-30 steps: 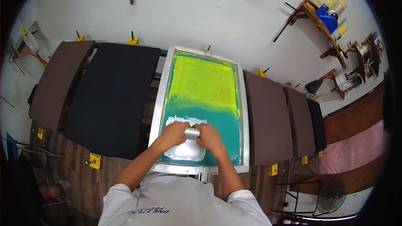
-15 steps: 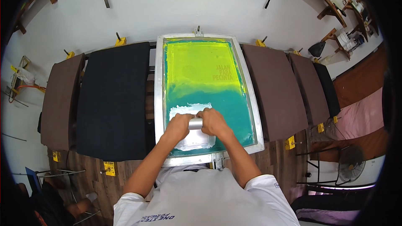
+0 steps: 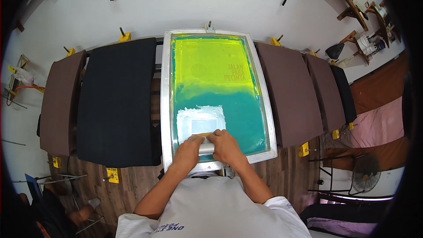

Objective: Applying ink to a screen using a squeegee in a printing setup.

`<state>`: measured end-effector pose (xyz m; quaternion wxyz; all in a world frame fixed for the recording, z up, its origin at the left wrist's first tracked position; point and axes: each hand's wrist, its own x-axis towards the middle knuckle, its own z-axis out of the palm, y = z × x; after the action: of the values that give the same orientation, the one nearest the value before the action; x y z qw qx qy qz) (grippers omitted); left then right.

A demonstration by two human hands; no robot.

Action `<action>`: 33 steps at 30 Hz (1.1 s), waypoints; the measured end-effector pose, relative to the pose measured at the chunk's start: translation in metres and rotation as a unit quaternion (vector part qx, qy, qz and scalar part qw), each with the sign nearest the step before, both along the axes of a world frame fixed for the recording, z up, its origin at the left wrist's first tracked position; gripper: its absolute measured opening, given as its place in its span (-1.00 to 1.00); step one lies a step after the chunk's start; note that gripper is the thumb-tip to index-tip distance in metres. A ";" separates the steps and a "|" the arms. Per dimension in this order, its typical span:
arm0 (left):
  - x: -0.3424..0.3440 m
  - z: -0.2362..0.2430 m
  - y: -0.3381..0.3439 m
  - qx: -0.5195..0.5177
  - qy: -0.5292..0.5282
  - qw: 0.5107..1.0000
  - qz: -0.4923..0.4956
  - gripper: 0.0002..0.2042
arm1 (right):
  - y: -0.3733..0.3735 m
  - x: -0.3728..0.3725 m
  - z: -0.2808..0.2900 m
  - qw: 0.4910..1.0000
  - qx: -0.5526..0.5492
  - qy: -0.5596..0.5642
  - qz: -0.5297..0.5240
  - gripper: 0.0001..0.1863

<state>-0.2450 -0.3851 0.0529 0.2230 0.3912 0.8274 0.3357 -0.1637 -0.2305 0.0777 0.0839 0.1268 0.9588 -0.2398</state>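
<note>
Both hands grip a silver-handled squeegee (image 3: 206, 149) near the close end of a screen-printing frame. My left hand (image 3: 188, 153) wraps around its left part and my right hand (image 3: 227, 148) its right part, thumbs almost meeting in the middle. The frame (image 3: 166, 92) has a pale metal rim and lies in front of me. Its mesh (image 3: 242, 110) is teal nearby and yellow-green at the far half, with lettering. A patch of white ink (image 3: 185, 121) with ragged edges spreads beyond the squeegee, around a paler rectangle. The squeegee's lower edge is hidden behind my hands.
Fabric-covered boards flank the frame: black (image 3: 116, 101) and brown (image 3: 59, 103) at left, brown (image 3: 288, 92) and more at right. Yellow clamps (image 3: 113, 175) jut from the row. A fan (image 3: 365, 174) stands at right; another person's leg (image 3: 83, 213) shows lower left.
Both hands have pulled the squeegee toward my body. More of the white ink patch and a paler rectangle inside it now show beyond the squeegee. My view has shifted slightly.
</note>
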 end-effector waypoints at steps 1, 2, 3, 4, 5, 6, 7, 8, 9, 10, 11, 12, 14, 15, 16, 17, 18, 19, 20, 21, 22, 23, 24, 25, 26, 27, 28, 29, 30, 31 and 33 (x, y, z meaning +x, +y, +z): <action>0.004 0.001 -0.003 -0.003 -0.002 1.000 0.001 -0.53 | -0.003 0.005 -0.001 1.000 -0.007 -0.004 -0.001 -0.47; 0.009 0.003 -0.006 -0.005 -0.004 1.000 0.001 -0.54 | -0.005 0.011 -0.002 1.000 -0.006 -0.006 0.002 -0.47; 0.013 0.003 -0.010 -0.002 0.000 1.000 0.000 -0.55 | -0.008 0.016 -0.003 1.000 -0.008 0.005 0.004 -0.47; 0.017 0.005 -0.013 0.000 -0.002 1.000 0.004 -0.55 | -0.011 0.019 -0.002 1.000 -0.010 0.015 0.006 -0.47; 0.021 0.006 -0.016 -0.008 -0.004 1.000 -0.003 -0.55 | -0.013 0.022 0.001 1.000 -0.008 -0.001 0.010 -0.47; 0.024 0.007 -0.018 -0.015 -0.005 1.000 -0.010 -0.55 | -0.015 0.026 0.003 1.000 -0.006 -0.002 0.014 -0.47; 0.025 0.009 -0.019 -0.013 -0.006 1.000 -0.007 -0.55 | -0.017 0.030 0.004 1.000 -0.014 -0.012 0.018 -0.47; 0.025 0.010 -0.020 -0.016 -0.012 1.000 -0.015 -0.55 | -0.018 0.032 0.005 0.999 -0.021 -0.022 0.021 -0.47; 0.026 0.012 -0.022 -0.020 -0.018 0.999 -0.025 -0.56 | -0.019 0.033 0.006 0.999 -0.026 -0.030 0.019 -0.49; 0.026 0.015 -0.023 -0.024 -0.023 0.999 -0.034 -0.56 | -0.017 0.032 0.010 0.999 -0.025 -0.029 0.021 -0.49; 0.022 0.019 -0.022 -0.022 -0.022 0.999 -0.033 -0.56 | -0.013 0.028 0.017 0.997 -0.035 -0.054 0.035 -0.51; 0.011 0.025 -0.018 -0.060 -0.055 0.995 -0.055 -0.58 | -0.008 0.021 0.021 0.995 -0.045 -0.078 0.051 -0.53; -0.005 0.019 -0.012 -0.081 -0.069 0.991 -0.075 -0.63 | 0.003 0.003 0.026 0.991 -0.040 -0.108 0.071 -0.56; -0.016 0.018 -0.006 -0.081 -0.059 0.992 -0.074 -0.64 | 0.007 -0.009 0.028 0.992 -0.034 -0.101 0.070 -0.57; -0.027 0.021 0.001 -0.081 -0.051 0.993 -0.075 -0.64 | 0.011 -0.019 0.029 0.994 -0.020 -0.088 0.056 -0.59; -0.033 0.022 0.006 -0.035 -0.027 0.998 -0.033 -0.64 | 0.015 -0.029 0.026 0.996 -0.006 -0.076 0.042 -0.60; -0.040 0.020 0.012 -0.027 -0.006 1.000 -0.014 -0.64 | 0.017 -0.038 0.022 0.998 0.012 -0.060 0.028 -0.60; -0.044 0.016 0.016 -0.019 0.014 1.000 0.006 -0.63 | 0.019 -0.038 0.017 0.998 0.012 -0.058 0.027 -0.60; -0.043 0.015 0.014 0.004 -0.004 1.000 -0.009 -0.62 | 0.018 -0.036 0.011 0.999 0.017 -0.039 0.034 -0.59; -0.039 0.007 0.010 0.052 0.017 0.998 -0.007 -0.60 | 0.018 -0.036 0.005 0.999 0.021 -0.018 0.044 -0.59; -0.030 0.003 0.003 0.101 0.036 0.994 -0.006 -0.59 | 0.015 -0.026 0.000 0.999 0.002 -0.006 0.042 -0.52; -0.019 0.001 -0.002 0.081 0.067 0.994 -0.015 -0.53 | 0.009 -0.013 -0.007 0.997 0.020 0.052 0.046 -0.53; -0.007 -0.006 -0.009 0.073 0.073 0.995 -0.015 -0.46 | 0.002 0.000 -0.012 0.992 0.038 0.111 0.050 -0.53; 0.004 -0.008 -0.015 0.065 0.078 0.995 -0.015 -0.40 | -0.007 0.011 -0.012 0.994 0.034 0.096 0.037 -0.48; 0.015 -0.007 -0.022 0.056 0.075 0.996 -0.017 -0.39 | -0.015 0.021 -0.014 0.995 0.030 0.093 0.032 -0.47; 0.024 -0.006 -0.027 0.051 0.076 0.996 -0.019 -0.39 | -0.022 0.030 -0.011 0.995 0.024 0.089 0.026 -0.47; 0.031 -0.004 -0.031 0.047 0.078 0.996 -0.021 -0.39 | -0.026 0.037 -0.006 0.994 0.005 0.106 0.026 -0.48; 0.035 0.000 -0.034 0.050 0.090 0.994 -0.028 -0.46 | -0.027 0.040 -0.001 0.994 0.002 0.105 0.022 -0.48; 0.035 0.006 -0.036 0.047 0.090 0.994 -0.033 -0.46 | -0.028 0.042 0.002 0.998 -0.011 0.052 0.027 -0.43; 0.033 0.012 -0.036 0.036 0.053 0.997 -0.036 -0.48 | -0.027 0.043 0.004 0.999 -0.024 0.000 0.033 -0.39; 0.021 0.027 -0.032 0.005 -0.020 0.999 -0.043 -0.52 | -0.020 0.032 0.017 0.998 -0.033 -0.030 0.033 -0.48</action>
<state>-0.2235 -0.4174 0.0798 0.2522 0.4208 0.8035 0.3373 -0.1318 -0.2508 0.0943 0.1250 0.0990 0.9510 -0.2648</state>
